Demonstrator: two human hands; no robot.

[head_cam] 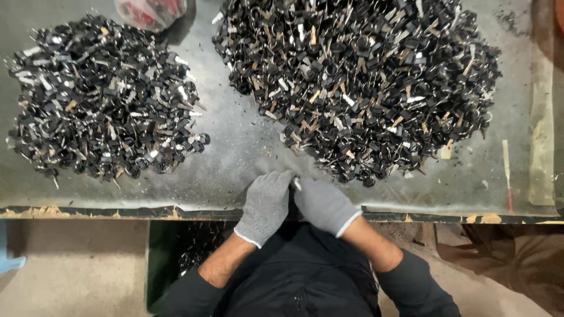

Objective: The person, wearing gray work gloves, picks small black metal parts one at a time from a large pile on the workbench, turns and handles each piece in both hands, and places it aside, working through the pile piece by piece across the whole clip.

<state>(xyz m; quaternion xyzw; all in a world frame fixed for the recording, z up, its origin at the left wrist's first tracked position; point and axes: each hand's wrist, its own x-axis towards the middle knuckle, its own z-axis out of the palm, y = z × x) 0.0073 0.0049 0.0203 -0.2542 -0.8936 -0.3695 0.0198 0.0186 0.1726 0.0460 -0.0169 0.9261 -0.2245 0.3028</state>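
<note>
Both my hands wear grey knit gloves and meet at the near edge of a grey metal table (235, 152). My left hand (265, 205) and my right hand (324, 204) pinch together on one small part (295, 182) with a pale metal tip, held between the fingertips of both. Just beyond them lies the near rim of a big heap of small black and metal parts (358, 82). A second heap of similar parts (103, 97) spreads over the left of the table, well apart from my hands.
A clear bag with red contents (151, 12) lies at the far edge between the heaps. A thin stick with a red end (506, 173) rests near the table's right side. Below the table edge sits a dark green bin (176, 252) holding more parts.
</note>
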